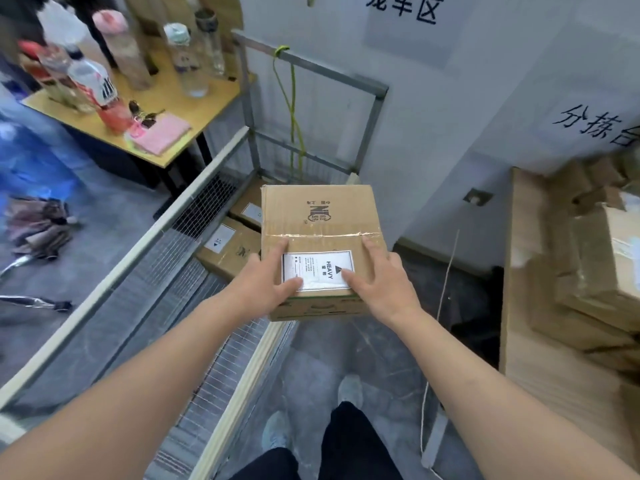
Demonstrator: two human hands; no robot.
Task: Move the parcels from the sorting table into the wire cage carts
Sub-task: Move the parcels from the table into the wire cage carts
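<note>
A brown cardboard parcel with a white HEAVY label is held in the air over the near corner of the wire cage cart. My left hand grips its near left corner, thumb on the label. My right hand grips the near right corner, thumb and forefinger on top. Two similar parcels lie inside the cart, one close to the held box and one behind it. At the right, the sorting table carries several stacked parcels.
A yellow desk with several bottles stands beyond the cart at the left. A green cord hangs from the cart's far rail. A white wall with signs is behind. My feet stand on grey floor between cart and table.
</note>
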